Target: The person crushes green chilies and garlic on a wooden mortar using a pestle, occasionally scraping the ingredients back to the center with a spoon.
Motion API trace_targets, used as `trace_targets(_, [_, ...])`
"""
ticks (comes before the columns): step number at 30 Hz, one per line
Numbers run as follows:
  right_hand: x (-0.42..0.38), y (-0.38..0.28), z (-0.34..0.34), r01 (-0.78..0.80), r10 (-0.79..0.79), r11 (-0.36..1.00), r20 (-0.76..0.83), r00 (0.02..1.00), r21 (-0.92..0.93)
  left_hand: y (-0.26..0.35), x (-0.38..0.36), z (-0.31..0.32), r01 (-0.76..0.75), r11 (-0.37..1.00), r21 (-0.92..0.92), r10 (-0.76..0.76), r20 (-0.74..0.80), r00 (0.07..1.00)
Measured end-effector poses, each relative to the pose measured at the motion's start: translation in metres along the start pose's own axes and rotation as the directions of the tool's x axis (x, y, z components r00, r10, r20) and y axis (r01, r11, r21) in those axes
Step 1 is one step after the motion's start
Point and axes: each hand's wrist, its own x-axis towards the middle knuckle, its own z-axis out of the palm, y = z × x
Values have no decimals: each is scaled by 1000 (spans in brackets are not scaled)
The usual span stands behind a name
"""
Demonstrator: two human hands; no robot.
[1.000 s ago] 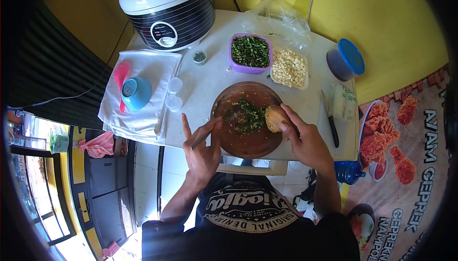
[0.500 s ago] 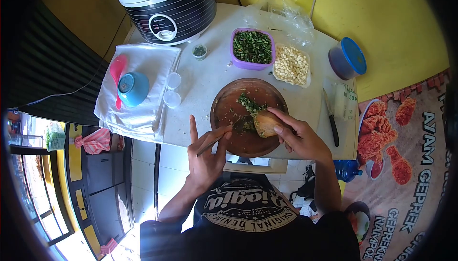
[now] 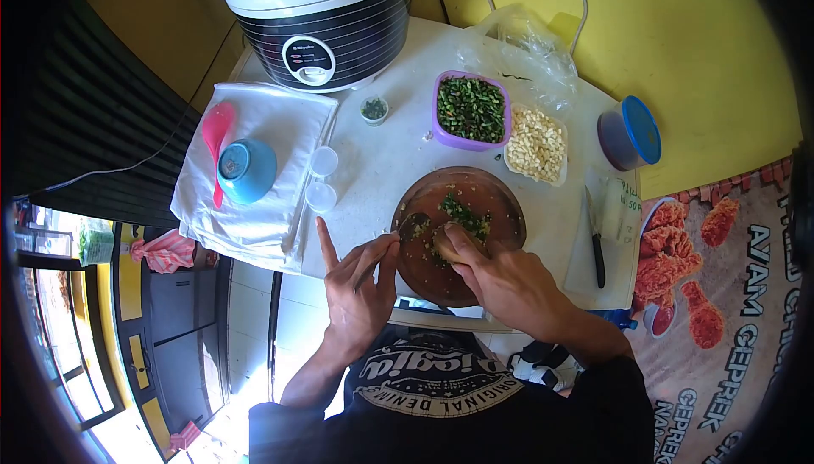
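Observation:
A round brown mortar (image 3: 500, 273) lies near the table's front edge, with chopped green and pale bits (image 3: 462, 214) in it. My right hand (image 3: 500, 282) is wrapped round a wooden pestle (image 3: 458, 245), whose end rests among the bits. At the mortar's left rim, my left hand (image 3: 363, 282) pinches the handle of a metal spoon, its index finger stretched out. The spoon's bowl (image 3: 415, 225) is inside the mortar. Behind the mortar stand a purple tub of chopped greens (image 3: 471, 110) and a clear tub of pale chopped pieces (image 3: 536, 144).
A rice cooker (image 3: 326, 31) stands at the back left. On white plastic (image 3: 284, 125) are a blue bowl (image 3: 247, 170) and pink spoon (image 3: 218, 129). Small cups (image 3: 322, 179) are nearby. A knife (image 3: 597, 243) and blue-lidded container (image 3: 629, 133) are at right.
The view has shifted, so the table items appear lower and mostly further right. My right hand has turned over the pestle, which now points down into the mortar. My left hand still holds the spoon.

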Motion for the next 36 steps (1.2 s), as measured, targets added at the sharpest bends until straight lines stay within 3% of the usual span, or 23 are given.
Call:
trace_targets(11, [12,3,-3,4,-7,996,28,1000,94,2,7,-5,-2,1000,29,0,69,998])
trace_targets(14, [17,7,-12,63,-64,995,8,998,82,-1,14,-3,-21,998,53,20,24,1000])
trace_targets(16, [20,0,-10,-33,26,995,70,997,99,1,9,-2,-31,999,42,30,19,999])
trace_targets(21, [15,14,-7,42,-41,977,-9,999,208,2,6,-4,-41,998,55,38,40,998])
trace_targets(24, [2,8,0,69,-49,990,-163,985,120,3,3,-2,-46,997,64,45,25,999])
trace_targets(29, [-10,-14,12,75,-49,991,-216,975,115,16,-5,-3,-22,999,36,20,68,998])
trace_targets(31, [-10,-14,11,-28,37,998,-174,984,55,17,-7,-3,-22,999,29,19,76,997])
trace_targets(36, [-22,-13,4,-30,42,997,-181,983,66,17,-6,-11,19,1000,14,-19,-16,1000])
